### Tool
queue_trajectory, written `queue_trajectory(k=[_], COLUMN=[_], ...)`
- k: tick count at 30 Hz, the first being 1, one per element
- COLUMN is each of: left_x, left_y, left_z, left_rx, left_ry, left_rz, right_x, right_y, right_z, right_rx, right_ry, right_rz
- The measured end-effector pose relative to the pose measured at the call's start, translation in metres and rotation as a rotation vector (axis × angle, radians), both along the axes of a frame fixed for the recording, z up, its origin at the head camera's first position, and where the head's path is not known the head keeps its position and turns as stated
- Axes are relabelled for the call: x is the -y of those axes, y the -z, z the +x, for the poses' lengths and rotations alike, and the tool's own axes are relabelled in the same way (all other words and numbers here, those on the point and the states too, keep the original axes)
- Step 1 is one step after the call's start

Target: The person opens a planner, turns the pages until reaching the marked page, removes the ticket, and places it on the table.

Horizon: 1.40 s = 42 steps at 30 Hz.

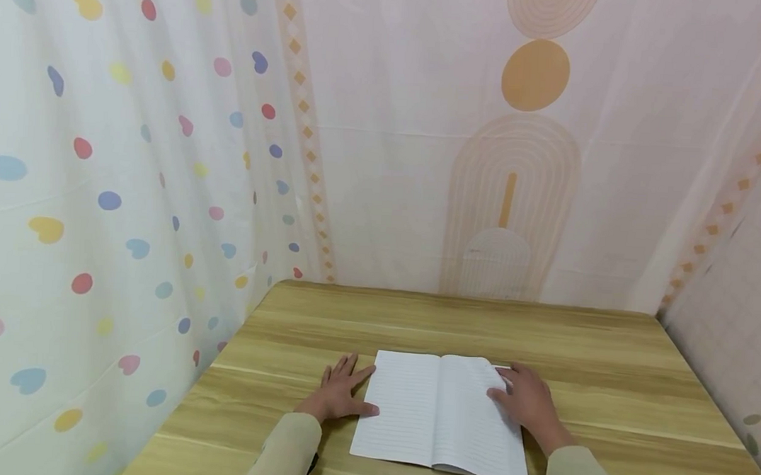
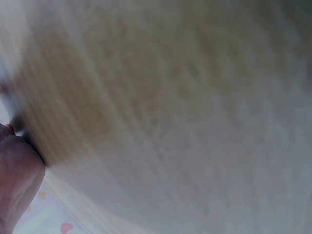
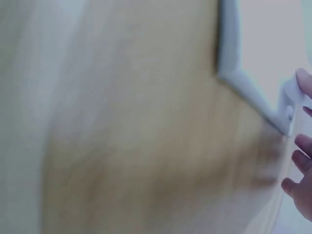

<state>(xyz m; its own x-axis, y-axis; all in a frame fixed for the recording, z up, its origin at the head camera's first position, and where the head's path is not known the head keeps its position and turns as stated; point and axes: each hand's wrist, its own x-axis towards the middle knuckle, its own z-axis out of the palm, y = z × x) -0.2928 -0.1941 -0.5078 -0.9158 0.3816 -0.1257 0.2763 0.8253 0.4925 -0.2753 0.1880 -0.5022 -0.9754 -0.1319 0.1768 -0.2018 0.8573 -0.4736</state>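
White notebook [image 1: 398, 412] open on surface [image 1: 628, 397]. Left hand [image 1: 340, 393] spread wide, thumb on left edge. Right hand [image 1: 529, 401] at bowed right page [image 1: 465, 411]; wrist view blurred, cannot tell whether pinching. Risk: hard pull creasing page, or leaves sticking together. Curtain [image 1: 383, 167] beyond, out of way.

Dotted curtain [image 1: 133, 212] hangs left; arch-patterned curtain [image 1: 396, 160] behind; wood-grain table [image 1: 453, 326] below.

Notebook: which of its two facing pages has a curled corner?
The right-hand page, beside the right hand: its top corner curls, baring a sheet beneath; the left-hand page lies flat.
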Motion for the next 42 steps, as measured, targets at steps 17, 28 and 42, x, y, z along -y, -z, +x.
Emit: queue_trajectory(k=[17,28,42], left_x=[0.0,0.0,0.001], left_y=[0.002,0.002,0.003], left_z=[-0.001,-0.001,-0.002], left_rx=[0.006,0.003,-0.001], left_ry=[-0.009,-0.011,-0.009], left_rz=[0.013,0.024,0.018], right_x=[0.013,0.034,0.079], right_y=[-0.036,-0.06,-0.042], right_z=[-0.013,-0.012,0.002], right_rx=[0.191,0.22,0.069], right_ry=[0.111,0.079,-0.122], right_rz=[-0.571,-0.818,-0.672])
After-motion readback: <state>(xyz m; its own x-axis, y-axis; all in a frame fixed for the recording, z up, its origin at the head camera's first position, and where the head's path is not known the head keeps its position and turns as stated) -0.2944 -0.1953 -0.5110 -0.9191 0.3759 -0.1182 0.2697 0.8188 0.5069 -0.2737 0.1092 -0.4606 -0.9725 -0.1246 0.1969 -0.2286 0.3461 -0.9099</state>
